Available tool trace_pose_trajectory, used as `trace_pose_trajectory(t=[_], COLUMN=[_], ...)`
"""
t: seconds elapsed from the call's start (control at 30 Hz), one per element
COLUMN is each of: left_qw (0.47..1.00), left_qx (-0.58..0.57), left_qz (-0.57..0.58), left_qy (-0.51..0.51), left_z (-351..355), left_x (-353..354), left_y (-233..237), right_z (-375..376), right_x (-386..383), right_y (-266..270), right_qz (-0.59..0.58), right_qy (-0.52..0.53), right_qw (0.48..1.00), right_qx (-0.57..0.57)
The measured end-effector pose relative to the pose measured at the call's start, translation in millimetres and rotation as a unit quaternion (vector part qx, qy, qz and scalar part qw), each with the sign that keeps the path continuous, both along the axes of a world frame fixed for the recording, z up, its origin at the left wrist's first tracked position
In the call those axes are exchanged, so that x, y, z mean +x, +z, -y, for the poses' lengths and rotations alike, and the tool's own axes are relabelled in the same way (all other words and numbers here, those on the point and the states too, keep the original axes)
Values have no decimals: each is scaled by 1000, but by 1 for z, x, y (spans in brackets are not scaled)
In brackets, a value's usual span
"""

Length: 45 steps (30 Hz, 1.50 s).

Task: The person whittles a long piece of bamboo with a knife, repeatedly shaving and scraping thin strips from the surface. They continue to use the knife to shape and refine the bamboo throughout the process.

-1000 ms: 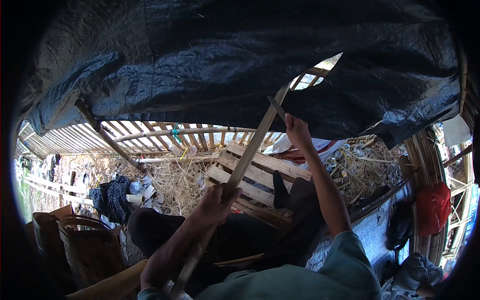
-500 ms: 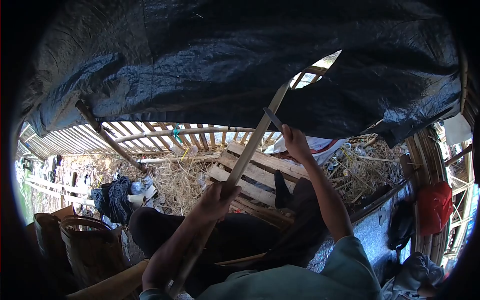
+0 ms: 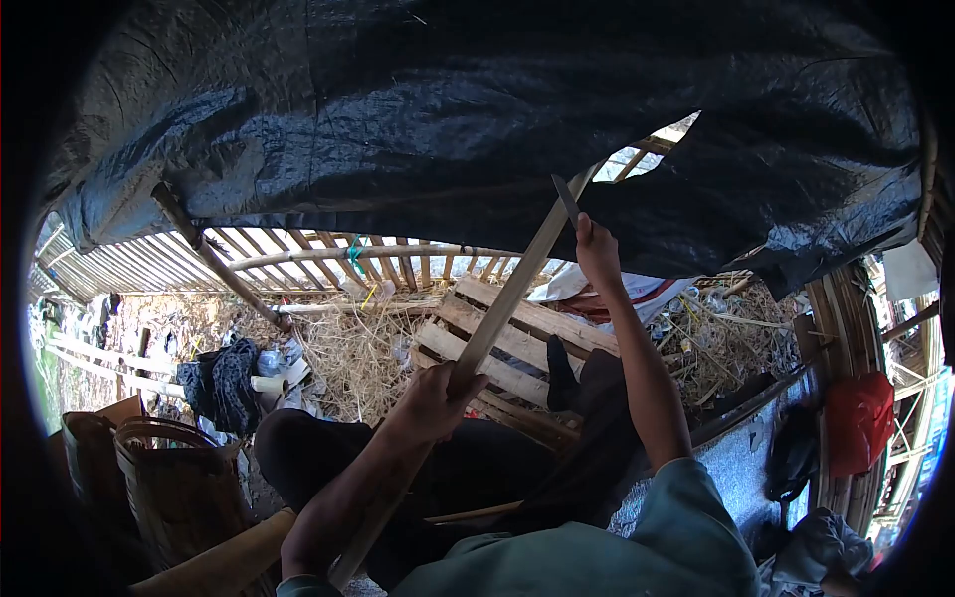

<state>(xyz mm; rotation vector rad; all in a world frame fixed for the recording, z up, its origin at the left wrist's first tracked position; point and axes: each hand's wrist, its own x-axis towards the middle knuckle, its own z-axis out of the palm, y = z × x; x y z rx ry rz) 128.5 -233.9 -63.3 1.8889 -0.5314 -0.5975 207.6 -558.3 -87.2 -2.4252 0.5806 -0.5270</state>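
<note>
A long, pale bamboo strip [image 3: 515, 289] slants across the middle, its upper end in front of the black tarp and its lower end passing under my left forearm. My left hand [image 3: 435, 400] is wrapped around the strip at its lower middle. In my right hand [image 3: 597, 253] is a knife [image 3: 566, 199] with a dark blade, its handle hidden in the fist. The blade crosses the strip near its far end, tip pointing up and left.
A black tarp [image 3: 428, 129] hangs low ahead, with a torn gap. Wooden slats [image 3: 517, 343] lie on straw by my foot. Large bamboo pieces [image 3: 179, 478] stand at the left, a dark cloth [image 3: 221, 383] behind them. A red bag [image 3: 859, 423] hangs at the right.
My right hand and the knife have moved up along the strip toward its far end. My left hand keeps its grip, and the strip has shifted slightly to the right.
</note>
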Motion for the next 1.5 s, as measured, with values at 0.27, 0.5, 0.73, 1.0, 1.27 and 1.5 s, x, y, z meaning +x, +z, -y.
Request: trace_pose_trajectory(t=[0.27,0.5,0.73,1.0,1.27,1.5], left_qw=[996,994,993,998,998,991], left_qx=[31,37,42,31,38,30], left_qz=[-79,-101,-106,-52,-56,-126], left_qy=[-32,-28,-17,-3,-2,-42], left_z=[2,7,6,0,-2,4], left_x=[1,4,5,3,1,-2], left_y=[27,25,16,10,15,34], right_z=[3,-18,-24,-13,-4,-10], right_x=[-20,-49,-42,-11,-1,-29], right_y=[-5,-13,-13,-8,-9,-7], right_qz=[-41,-38,33,39,21,-66], right_qy=[16,111,95,13,-8,17], right_qw=[999,993,994,999,1000,997], right_qx=[31,24,42,27,10,44])
